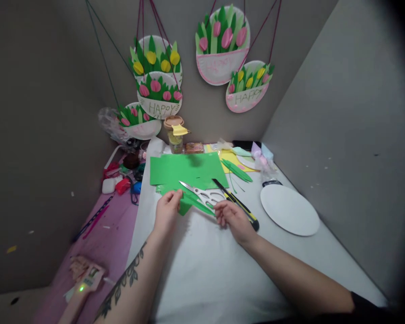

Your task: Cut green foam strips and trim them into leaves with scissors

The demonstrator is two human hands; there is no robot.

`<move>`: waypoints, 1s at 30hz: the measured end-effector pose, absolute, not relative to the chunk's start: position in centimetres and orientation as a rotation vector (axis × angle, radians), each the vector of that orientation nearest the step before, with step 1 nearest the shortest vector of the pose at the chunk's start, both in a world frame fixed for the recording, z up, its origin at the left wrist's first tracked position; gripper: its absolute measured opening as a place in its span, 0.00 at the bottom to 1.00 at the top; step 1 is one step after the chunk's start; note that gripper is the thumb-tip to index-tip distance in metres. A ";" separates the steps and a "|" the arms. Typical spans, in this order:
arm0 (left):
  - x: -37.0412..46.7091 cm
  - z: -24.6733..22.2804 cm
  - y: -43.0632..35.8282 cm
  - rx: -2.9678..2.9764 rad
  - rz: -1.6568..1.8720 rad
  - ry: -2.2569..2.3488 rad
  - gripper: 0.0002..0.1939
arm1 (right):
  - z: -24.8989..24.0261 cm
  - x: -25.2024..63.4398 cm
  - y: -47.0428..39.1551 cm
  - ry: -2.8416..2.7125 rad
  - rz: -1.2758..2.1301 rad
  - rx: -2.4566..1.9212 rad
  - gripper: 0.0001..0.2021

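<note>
A narrow green paper leaf (201,206) stretches between my two hands. My left hand (168,210) pinches its left end between thumb and fingers. The fingers of my right hand (234,219) are curled closed at its pointed right tip. Just behind the leaf lie white-handled scissors (204,194), blades pointing left. A yellow and black box cutter (241,207) rests beside and behind my right hand. Farther back is a large green paper sheet (189,168), with smaller green pieces partly hidden under my left hand.
Cut green leaves (236,170) lie on yellow paper at the back right. A white paper plate (289,210) is at the right. A lidded cup (175,135) stands by the wall, where decorated flower plates (222,67) hang. Small items and a power strip (92,276) lie on the left.
</note>
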State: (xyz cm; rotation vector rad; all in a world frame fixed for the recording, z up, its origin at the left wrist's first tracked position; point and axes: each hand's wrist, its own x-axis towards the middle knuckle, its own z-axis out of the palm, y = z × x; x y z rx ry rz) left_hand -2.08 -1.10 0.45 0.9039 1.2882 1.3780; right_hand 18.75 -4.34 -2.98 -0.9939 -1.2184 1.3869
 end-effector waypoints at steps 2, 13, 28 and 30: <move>-1.1 0.6 -1.8 1.031 1.299 1.315 0.19 | -2.8 18.6 -4.4 -1.275 1.429 -0.951 0.21; 2.0 0.7 -3.8 1.206 1.024 1.163 0.13 | -1.3 18.1 -4.8 -1.475 1.405 -1.033 0.11; -0.6 1.2 -1.6 0.507 1.310 1.068 0.22 | -1.9 19.2 -4.1 -1.238 1.611 -1.096 0.11; -0.7 1.1 -1.5 0.481 1.320 1.054 0.22 | -1.8 19.3 -4.1 -1.245 1.575 -1.083 0.11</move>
